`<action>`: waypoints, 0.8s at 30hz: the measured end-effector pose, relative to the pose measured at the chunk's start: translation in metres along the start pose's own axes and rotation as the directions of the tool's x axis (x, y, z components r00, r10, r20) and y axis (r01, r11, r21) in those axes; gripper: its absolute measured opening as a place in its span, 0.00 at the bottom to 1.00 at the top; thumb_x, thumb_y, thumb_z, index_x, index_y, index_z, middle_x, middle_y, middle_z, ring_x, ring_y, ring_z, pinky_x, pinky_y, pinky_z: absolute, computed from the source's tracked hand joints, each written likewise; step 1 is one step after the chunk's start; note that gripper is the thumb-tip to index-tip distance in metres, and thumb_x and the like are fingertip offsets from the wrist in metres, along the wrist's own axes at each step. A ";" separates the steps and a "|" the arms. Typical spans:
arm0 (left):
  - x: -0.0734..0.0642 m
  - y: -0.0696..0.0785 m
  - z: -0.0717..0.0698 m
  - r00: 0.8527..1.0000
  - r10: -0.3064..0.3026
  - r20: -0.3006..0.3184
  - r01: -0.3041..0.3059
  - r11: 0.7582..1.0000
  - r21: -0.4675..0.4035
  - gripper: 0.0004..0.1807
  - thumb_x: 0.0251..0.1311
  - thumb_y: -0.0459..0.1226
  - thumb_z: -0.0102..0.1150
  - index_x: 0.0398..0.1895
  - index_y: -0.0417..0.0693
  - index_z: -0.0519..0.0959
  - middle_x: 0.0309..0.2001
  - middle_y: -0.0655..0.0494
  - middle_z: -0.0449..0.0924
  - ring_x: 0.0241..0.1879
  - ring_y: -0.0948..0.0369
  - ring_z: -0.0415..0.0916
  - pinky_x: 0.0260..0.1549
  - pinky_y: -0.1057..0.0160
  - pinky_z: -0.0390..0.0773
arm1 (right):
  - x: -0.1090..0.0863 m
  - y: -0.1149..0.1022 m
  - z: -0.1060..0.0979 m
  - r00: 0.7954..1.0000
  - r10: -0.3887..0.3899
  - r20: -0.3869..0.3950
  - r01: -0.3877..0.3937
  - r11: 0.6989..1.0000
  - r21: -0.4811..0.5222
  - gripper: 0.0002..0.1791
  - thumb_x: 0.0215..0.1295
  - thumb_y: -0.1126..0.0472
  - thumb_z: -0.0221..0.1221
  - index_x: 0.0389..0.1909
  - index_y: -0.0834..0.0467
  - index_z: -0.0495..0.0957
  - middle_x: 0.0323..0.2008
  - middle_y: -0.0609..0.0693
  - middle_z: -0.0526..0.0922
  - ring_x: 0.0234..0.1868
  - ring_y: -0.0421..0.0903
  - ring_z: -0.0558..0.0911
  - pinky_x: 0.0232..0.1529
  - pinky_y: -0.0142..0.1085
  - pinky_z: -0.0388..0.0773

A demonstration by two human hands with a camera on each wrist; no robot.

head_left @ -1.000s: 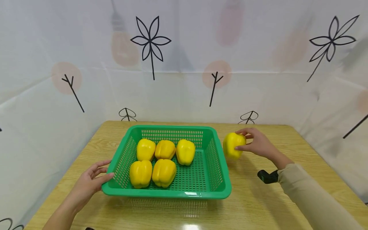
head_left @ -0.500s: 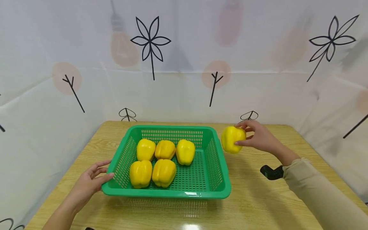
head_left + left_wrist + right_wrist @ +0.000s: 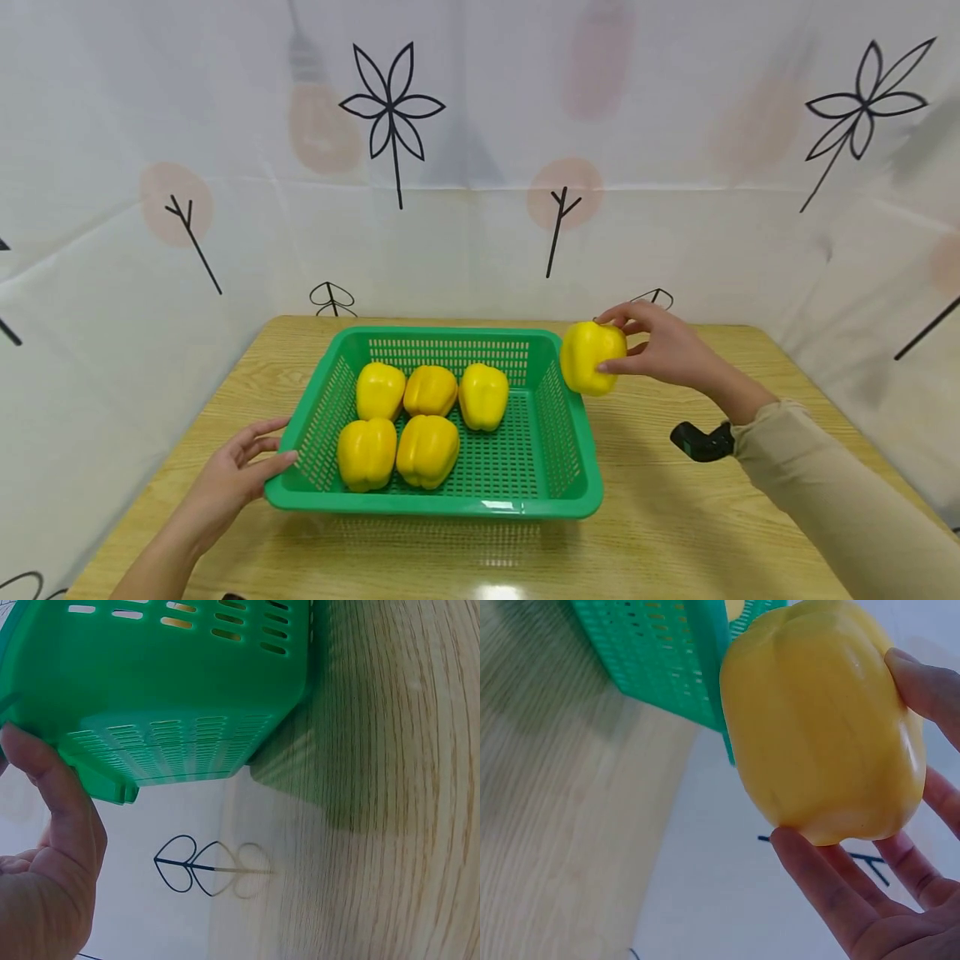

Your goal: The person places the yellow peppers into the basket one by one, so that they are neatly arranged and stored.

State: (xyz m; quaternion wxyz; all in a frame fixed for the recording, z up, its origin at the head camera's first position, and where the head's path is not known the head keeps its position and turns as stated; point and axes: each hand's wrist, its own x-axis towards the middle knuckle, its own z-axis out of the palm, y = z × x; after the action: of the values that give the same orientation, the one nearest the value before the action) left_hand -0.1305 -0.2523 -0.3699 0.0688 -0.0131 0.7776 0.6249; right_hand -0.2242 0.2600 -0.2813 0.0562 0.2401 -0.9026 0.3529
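Note:
A yellow bell pepper (image 3: 592, 358) is held up by my right hand (image 3: 660, 346), thumb on one side and fingertips on the other. It overlaps the right rim of the green plastic basket (image 3: 450, 505) in the head view. The right wrist view shows the pepper (image 3: 821, 727) large, fingertips at its lower end. Several more yellow bell peppers (image 3: 427, 452) lie inside the basket, toward its left. My left hand (image 3: 236, 471) holds the basket's left rim, thumb on top. In the left wrist view, that hand (image 3: 56, 832) reaches up to the rim.
The basket stands on a wooden table (image 3: 675, 517). A white patterned cloth (image 3: 465, 250) hangs behind and along both sides of the table. A black wrist device (image 3: 705, 442) sticks out below the right sleeve.
My right hand has lifted the bell pepper and brought it leftward, over to the basket's right rim. The left hand and the basket stay in place.

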 end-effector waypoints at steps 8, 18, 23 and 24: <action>-0.001 0.000 0.000 1.000 0.009 0.001 -0.009 1.000 -0.003 0.31 0.62 0.38 0.57 0.66 0.43 0.57 0.47 0.48 0.69 0.34 0.59 0.78 0.34 0.58 0.80 | 0.007 -0.011 0.010 0.999 -0.033 0.042 0.033 0.999 -0.006 0.31 0.46 0.54 0.73 0.50 0.60 0.73 0.46 0.55 0.71 0.47 0.57 0.75 0.37 0.39 0.80; -0.001 0.000 0.001 1.000 0.012 -0.001 -0.012 1.000 -0.004 0.32 0.62 0.37 0.57 0.66 0.42 0.57 0.47 0.48 0.69 0.34 0.59 0.79 0.33 0.58 0.80 | 0.017 -0.030 0.026 0.987 -0.077 0.137 0.073 0.997 0.037 0.31 0.45 0.53 0.73 0.50 0.57 0.73 0.44 0.54 0.71 0.47 0.53 0.75 0.37 0.37 0.79; -0.001 0.000 0.001 1.000 0.020 0.000 -0.020 1.000 0.001 0.32 0.63 0.37 0.57 0.66 0.42 0.57 0.47 0.48 0.69 0.34 0.59 0.78 0.33 0.58 0.80 | 0.023 -0.036 0.034 0.978 -0.108 0.180 0.099 0.993 0.056 0.31 0.45 0.53 0.73 0.49 0.56 0.73 0.45 0.52 0.71 0.46 0.52 0.75 0.37 0.36 0.79; -0.001 -0.001 0.001 1.000 0.022 0.000 -0.022 1.000 0.000 0.31 0.63 0.37 0.57 0.66 0.42 0.57 0.47 0.48 0.68 0.33 0.59 0.78 0.32 0.58 0.80 | 0.025 -0.038 0.036 0.975 -0.113 0.190 0.103 0.993 0.064 0.31 0.45 0.53 0.73 0.50 0.56 0.73 0.45 0.52 0.71 0.47 0.52 0.75 0.36 0.36 0.79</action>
State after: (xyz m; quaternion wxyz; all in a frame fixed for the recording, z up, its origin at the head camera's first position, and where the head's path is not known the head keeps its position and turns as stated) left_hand -0.1293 -0.2514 -0.3705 0.0621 -0.0047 0.7778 0.6255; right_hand -0.2254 0.2026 -0.2782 -0.0191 0.3234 -0.8795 0.3486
